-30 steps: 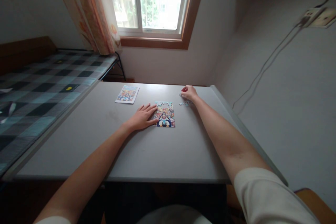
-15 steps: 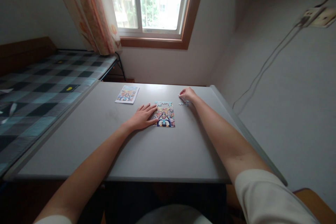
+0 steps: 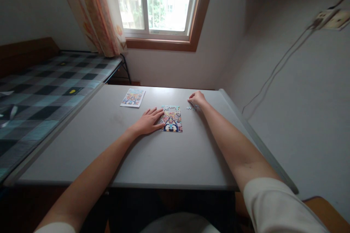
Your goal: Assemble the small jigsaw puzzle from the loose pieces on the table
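A colourful jigsaw puzzle [image 3: 173, 121], mostly joined, lies flat on the table with a gap near its upper edge. My left hand [image 3: 150, 120] rests flat with fingers spread, its fingertips touching the puzzle's left side. To the right, my right hand [image 3: 197, 98] is pinched on a small puzzle piece [image 3: 188, 100], of which only a bit shows at the fingertips. Just below that hand is a small group of loose puzzle pieces [image 3: 192, 108], partly covered by it. The printed picture card [image 3: 133, 98] lies to the upper left, showing a similar design.
The grey table [image 3: 164, 164] stands below a window [image 3: 168, 3] with a curtain [image 3: 95, 14] at its left. A bed with a checked cover [image 3: 51, 87] adjoins the left side. Along the right wall a cable [image 3: 273, 74] hangs from a socket [image 3: 332, 19].
Almost nothing differs. My right hand keeps its pinch above the loose pieces, and my left hand stays on the puzzle's edge; the view has shifted very slightly.
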`<action>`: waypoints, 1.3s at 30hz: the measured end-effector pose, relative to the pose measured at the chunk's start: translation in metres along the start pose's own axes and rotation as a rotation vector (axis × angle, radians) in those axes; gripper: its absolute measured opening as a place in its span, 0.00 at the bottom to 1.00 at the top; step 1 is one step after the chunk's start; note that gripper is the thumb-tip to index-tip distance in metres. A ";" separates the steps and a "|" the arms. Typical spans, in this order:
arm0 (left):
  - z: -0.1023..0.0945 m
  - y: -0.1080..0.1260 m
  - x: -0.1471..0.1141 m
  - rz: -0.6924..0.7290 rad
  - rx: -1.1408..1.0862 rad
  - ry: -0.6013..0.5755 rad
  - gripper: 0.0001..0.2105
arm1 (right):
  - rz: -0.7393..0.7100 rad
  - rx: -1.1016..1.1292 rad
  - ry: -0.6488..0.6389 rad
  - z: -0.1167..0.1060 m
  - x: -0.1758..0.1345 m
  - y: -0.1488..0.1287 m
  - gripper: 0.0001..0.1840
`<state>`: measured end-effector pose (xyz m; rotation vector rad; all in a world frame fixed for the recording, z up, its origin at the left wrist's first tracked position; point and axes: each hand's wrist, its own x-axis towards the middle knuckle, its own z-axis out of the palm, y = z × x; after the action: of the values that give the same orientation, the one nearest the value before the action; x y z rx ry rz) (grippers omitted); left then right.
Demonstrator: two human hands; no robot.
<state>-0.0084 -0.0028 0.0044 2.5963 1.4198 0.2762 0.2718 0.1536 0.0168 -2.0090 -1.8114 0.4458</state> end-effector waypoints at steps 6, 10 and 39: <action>0.001 -0.001 0.000 0.001 0.001 0.000 0.32 | 0.014 -0.014 -0.016 -0.001 -0.002 0.000 0.06; 0.001 0.000 0.000 -0.001 0.002 -0.002 0.32 | 0.028 -0.021 0.028 0.001 -0.003 0.003 0.08; 0.004 -0.003 0.001 0.006 0.019 -0.004 0.32 | 0.046 0.021 0.041 -0.006 -0.010 0.014 0.07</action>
<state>-0.0088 -0.0005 -0.0004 2.6150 1.4211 0.2592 0.2860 0.1421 0.0144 -2.0341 -1.7326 0.4326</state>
